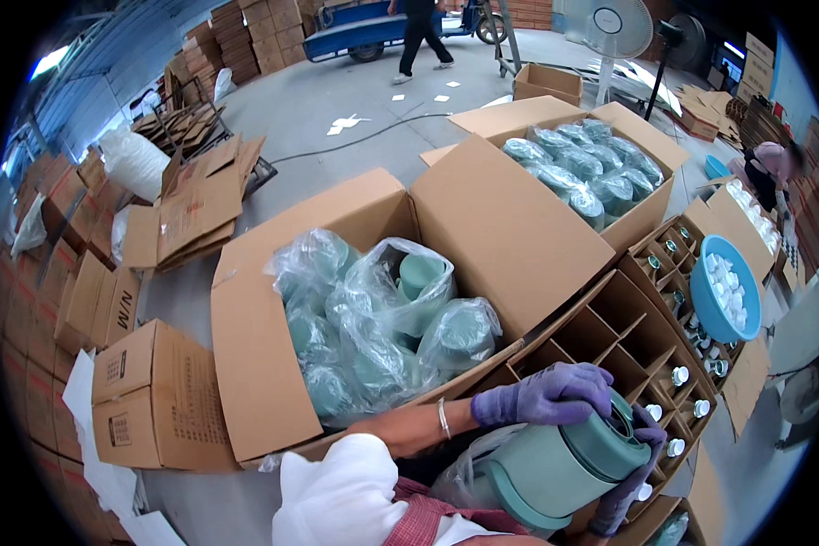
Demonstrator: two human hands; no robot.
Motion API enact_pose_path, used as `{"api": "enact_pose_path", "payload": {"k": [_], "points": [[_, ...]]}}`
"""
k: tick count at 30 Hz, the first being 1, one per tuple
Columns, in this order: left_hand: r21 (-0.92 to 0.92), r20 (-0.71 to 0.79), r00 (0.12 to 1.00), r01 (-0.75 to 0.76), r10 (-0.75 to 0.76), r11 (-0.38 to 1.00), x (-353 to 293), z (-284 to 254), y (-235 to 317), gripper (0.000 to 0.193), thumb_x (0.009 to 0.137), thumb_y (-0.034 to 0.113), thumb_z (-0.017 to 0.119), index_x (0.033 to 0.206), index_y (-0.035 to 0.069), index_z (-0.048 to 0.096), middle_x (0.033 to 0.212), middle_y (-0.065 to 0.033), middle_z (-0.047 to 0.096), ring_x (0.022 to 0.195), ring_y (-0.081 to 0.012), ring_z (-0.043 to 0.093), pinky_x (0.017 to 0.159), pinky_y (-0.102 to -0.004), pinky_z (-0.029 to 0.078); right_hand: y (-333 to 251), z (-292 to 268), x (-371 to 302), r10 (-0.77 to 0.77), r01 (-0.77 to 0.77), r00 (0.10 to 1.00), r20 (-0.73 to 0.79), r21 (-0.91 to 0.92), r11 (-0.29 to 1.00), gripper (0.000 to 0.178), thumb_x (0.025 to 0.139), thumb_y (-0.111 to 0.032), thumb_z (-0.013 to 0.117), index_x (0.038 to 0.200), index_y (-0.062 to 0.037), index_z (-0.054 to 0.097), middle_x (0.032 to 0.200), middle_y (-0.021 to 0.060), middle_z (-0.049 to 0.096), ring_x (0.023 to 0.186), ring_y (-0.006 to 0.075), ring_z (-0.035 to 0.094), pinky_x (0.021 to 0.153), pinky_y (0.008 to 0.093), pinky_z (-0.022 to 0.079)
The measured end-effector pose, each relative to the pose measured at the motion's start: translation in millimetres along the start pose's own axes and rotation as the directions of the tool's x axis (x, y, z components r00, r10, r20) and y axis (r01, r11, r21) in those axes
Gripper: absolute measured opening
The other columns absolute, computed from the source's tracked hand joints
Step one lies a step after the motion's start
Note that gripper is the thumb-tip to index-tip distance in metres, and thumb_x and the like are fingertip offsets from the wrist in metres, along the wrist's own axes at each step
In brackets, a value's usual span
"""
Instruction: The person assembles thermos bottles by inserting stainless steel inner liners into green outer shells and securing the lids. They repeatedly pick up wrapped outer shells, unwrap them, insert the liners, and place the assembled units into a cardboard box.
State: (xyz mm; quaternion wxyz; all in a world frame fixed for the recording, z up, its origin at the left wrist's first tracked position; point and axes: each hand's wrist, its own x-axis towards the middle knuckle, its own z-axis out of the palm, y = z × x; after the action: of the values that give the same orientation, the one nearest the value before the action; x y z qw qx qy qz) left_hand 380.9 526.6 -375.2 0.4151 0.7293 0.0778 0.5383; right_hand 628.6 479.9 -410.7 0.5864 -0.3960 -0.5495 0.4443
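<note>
A pale green thermos jug (537,473) lies tilted in front of me, its dark-mouthed top facing right. My left hand (551,396), in a purple glove, grips the collar of the jug from above. My right hand (630,473), gloved alike, wraps round the rim at the far side, partly hidden by the jug. A clear plastic bag (464,469) bunches against the jug's base. Beside the hands stands a divided carton (601,318) with cardboard cells, several holding white-capped glass liners (680,375).
Left of the jug, an open carton (264,364) holds several bagged green jugs (373,318). Another open carton (651,218) of bagged jugs stands beyond. A blue basin (744,328) of white caps sits at right. A person (419,36) walks far off; another (773,164) works at right.
</note>
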Motion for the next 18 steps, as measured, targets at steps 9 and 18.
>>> {"api": "enact_pose_path", "payload": {"k": [9,18], "points": [[0.815,-0.151,0.984,0.067,0.099,0.576,30.1,74.6,57.1,0.024,0.085,0.031,0.061,0.082,0.008,0.063,0.084,-0.0097,0.062,0.079,-0.0284,0.062,0.075,-0.0419,0.047,13.3,48.8,10.7,0.136,-0.117,0.990,0.043,0.793,0.598,0.047,0.102,-0.052,0.035,0.106,-0.0085,0.053,0.136,0.0267,0.050,0.122,0.0398,0.053,0.108,0.0520,0.041],[-0.128,-0.035,0.944,0.321,-0.328,0.938,4.8,5.3,5.7,0.036,0.104,0.030,0.046,0.103,0.002,0.069,0.100,-0.0062,0.070,0.099,-0.0167,0.063,0.093,-0.0349,0.048,-54.3,-20.7,6.7,-0.028,0.054,0.995,0.101,-0.267,0.962,0.031,0.100,-0.020,0.044,0.110,0.0018,0.063,0.124,0.0178,0.058,0.119,0.0277,0.055,0.103,0.0390,0.041]]}}
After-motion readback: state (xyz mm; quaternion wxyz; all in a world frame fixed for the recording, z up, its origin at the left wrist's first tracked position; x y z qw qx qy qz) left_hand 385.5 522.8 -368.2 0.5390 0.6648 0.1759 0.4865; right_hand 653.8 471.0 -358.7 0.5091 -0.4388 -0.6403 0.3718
